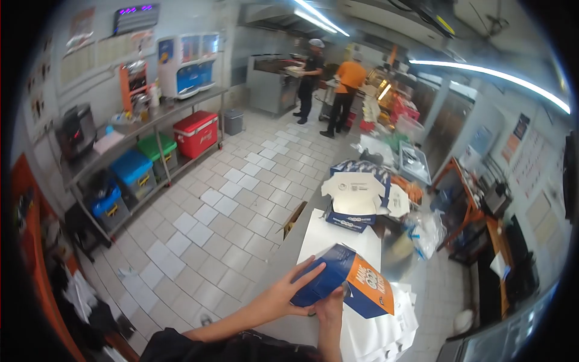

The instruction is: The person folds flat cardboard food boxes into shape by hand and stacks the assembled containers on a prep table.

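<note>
Currently: box (350,280), clasped by L grip (295,292) & R grip (330,306), prob. for steadiness. Card (380,338) stacked on bench (286,259) alongside, prob. for reach.

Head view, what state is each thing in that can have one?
Blue-and-orange box: tilted, held
Left hand: gripping box
Right hand: gripping box
Red cooler: lid shut
Green-lidded bin: lid on
Ceiling lights: lit
Wall device: purple lights on
White cardboard: layered
</note>
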Action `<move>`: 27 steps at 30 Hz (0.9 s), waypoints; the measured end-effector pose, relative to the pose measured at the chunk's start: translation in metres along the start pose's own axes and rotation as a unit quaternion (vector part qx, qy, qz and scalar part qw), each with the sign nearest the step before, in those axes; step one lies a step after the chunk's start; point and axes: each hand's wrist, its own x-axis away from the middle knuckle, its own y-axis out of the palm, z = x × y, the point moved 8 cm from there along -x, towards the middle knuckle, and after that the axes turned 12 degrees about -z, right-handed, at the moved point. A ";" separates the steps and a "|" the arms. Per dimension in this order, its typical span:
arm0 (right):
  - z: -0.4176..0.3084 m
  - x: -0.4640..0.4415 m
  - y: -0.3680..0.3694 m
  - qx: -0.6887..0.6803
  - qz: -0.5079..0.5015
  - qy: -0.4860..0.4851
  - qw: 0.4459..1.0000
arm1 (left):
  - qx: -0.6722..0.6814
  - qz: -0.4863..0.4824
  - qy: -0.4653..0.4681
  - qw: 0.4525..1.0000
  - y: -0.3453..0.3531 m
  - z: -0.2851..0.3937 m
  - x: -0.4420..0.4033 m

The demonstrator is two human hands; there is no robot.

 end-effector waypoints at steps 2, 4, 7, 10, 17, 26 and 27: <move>-0.002 0.000 0.004 0.019 -0.026 0.009 0.999 | 0.063 -0.018 -0.010 0.998 0.002 0.000 0.000; -0.008 0.003 -0.008 0.162 0.072 -0.008 0.984 | 0.073 -0.021 -0.041 0.996 0.002 -0.004 0.003; -0.018 0.008 0.007 0.275 0.155 0.012 0.949 | 0.075 -0.014 -0.080 0.994 0.005 -0.014 0.007; -0.035 0.007 0.040 0.396 0.159 0.048 0.903 | 0.082 0.052 -0.090 0.991 -0.005 -0.020 0.009; -0.114 -0.016 0.096 0.593 -0.009 -0.074 0.802 | 0.195 0.287 -0.014 0.938 -0.069 -0.065 0.032; -0.074 -0.028 -0.045 0.437 -0.062 0.233 0.866 | 0.514 0.238 -0.049 0.823 -0.071 -0.127 0.051; -0.072 -0.026 -0.040 0.436 -0.059 0.233 0.867 | 0.514 0.236 -0.051 0.823 -0.065 -0.128 0.052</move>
